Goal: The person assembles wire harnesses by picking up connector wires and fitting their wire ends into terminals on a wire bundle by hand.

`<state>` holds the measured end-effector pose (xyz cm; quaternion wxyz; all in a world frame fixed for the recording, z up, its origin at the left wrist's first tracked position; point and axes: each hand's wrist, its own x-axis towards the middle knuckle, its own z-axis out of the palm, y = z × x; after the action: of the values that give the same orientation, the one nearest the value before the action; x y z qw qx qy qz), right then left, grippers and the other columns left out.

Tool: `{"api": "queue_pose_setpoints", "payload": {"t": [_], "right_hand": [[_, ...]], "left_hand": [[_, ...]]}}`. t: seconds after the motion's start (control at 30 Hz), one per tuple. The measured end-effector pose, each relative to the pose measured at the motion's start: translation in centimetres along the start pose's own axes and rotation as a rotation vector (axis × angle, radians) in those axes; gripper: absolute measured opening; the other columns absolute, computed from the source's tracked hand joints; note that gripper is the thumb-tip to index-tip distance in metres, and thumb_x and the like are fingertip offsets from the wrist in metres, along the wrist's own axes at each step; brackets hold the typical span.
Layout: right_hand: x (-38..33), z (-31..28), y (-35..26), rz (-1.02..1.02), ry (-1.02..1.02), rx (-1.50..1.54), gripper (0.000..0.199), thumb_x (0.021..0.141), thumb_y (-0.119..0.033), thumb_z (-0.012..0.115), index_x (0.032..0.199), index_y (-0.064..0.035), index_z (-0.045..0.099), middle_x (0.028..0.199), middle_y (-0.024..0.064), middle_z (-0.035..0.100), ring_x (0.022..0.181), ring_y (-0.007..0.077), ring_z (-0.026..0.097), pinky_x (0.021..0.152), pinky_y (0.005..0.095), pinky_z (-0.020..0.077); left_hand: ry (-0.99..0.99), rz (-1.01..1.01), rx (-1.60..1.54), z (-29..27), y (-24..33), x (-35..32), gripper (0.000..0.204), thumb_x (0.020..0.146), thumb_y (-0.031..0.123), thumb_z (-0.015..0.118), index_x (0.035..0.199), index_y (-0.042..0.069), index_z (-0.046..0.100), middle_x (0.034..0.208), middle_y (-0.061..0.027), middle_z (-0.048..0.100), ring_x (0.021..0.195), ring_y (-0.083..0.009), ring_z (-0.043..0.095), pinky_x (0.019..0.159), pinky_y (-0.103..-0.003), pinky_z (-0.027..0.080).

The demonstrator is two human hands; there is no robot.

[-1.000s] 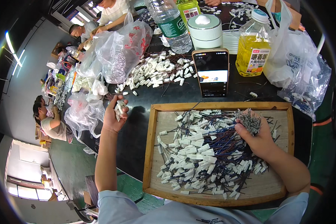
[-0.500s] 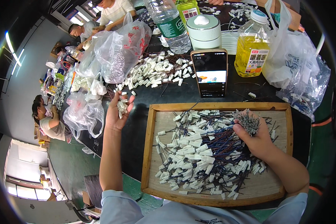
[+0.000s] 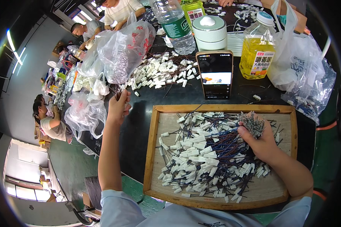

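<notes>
My left hand (image 3: 118, 108) is closed at the left end of the loose pile, under a clear plastic bag. Thin dark wires stick up from its fingers; their lower ends are hidden in the fist. Over the right part of a wooden-framed tray (image 3: 150, 151), my right hand (image 3: 262, 145) is wrapped round a thick bundle of wires (image 3: 253, 125), its many silvery tips pointing up. Dark wires with white connectors (image 3: 193, 155) lie heaped in the tray, several running toward the right hand.
Beyond the tray a phone (image 3: 215, 75) stands upright against a pale green lidded cup (image 3: 209, 32). More white connectors (image 3: 165, 72) lie on the black table. Bottles and plastic bags (image 3: 119, 53) surround them. A bottle of yellow drink (image 3: 257, 49) stands right. Other people sit farther off.
My left hand has turned over and closed; the white connectors that showed in its half-open palm are out of sight, and wires now stick up from it. The right hand keeps its bundle.
</notes>
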<state>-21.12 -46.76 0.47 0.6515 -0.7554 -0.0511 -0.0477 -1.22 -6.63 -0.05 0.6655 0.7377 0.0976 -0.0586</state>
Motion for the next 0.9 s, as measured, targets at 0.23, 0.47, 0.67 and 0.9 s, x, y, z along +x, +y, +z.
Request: {"api": "queue_pose_setpoints", "payload": {"t": [0.23,0.47,0.67,0.9], "right_hand": [[0.0,0.0,-0.1,0.010,-0.007,0.012,0.012,0.085,-0.009,0.061,0.091,-0.0011,0.054,0.075,0.0008,0.056,0.070,0.0071,0.048,0.065,0.0235,0.0405],[0.0,0.0,0.0,0.008,0.009,-0.003,0.014,0.084,-0.009,0.063,0.090,-0.0001,0.054,0.074,0.0030,0.057,0.068,0.0078,0.049,0.064,0.0244,0.0411],[0.1,0.0,0.3,-0.018,0.016,-0.038,0.016,0.084,-0.010,0.064,0.092,0.0010,0.054,0.074,0.0048,0.058,0.068,0.0081,0.050,0.064,0.0242,0.0417],[0.1,-0.2,0.3,0.016,0.010,-0.004,0.016,0.084,-0.010,0.064,0.091,0.0008,0.054,0.074,0.0049,0.058,0.068,0.0077,0.050,0.063,0.0242,0.0419]], "left_hand": [[0.259,0.319,1.171,1.2,0.1,3.7,0.050,0.078,0.048,0.062,0.074,-0.001,0.065,0.070,-0.0163,0.063,0.068,-0.0284,0.062,0.061,-0.039,0.047],[0.015,0.266,1.255,2.5,1.5,3.1,0.038,0.076,0.034,0.058,0.069,-0.003,0.064,0.066,-0.0200,0.063,0.067,-0.0336,0.064,0.067,-0.042,0.050],[0.064,0.312,1.137,0.3,1.9,3.1,0.032,0.078,0.025,0.054,0.068,-0.004,0.061,0.060,-0.0189,0.059,0.059,-0.0306,0.062,0.059,-0.038,0.048],[-0.081,0.835,1.148,6.1,3.3,2.8,0.032,0.080,0.026,0.067,0.078,-0.003,0.054,0.069,-0.0205,0.058,0.066,-0.0375,0.058,0.058,-0.041,0.044]]}}
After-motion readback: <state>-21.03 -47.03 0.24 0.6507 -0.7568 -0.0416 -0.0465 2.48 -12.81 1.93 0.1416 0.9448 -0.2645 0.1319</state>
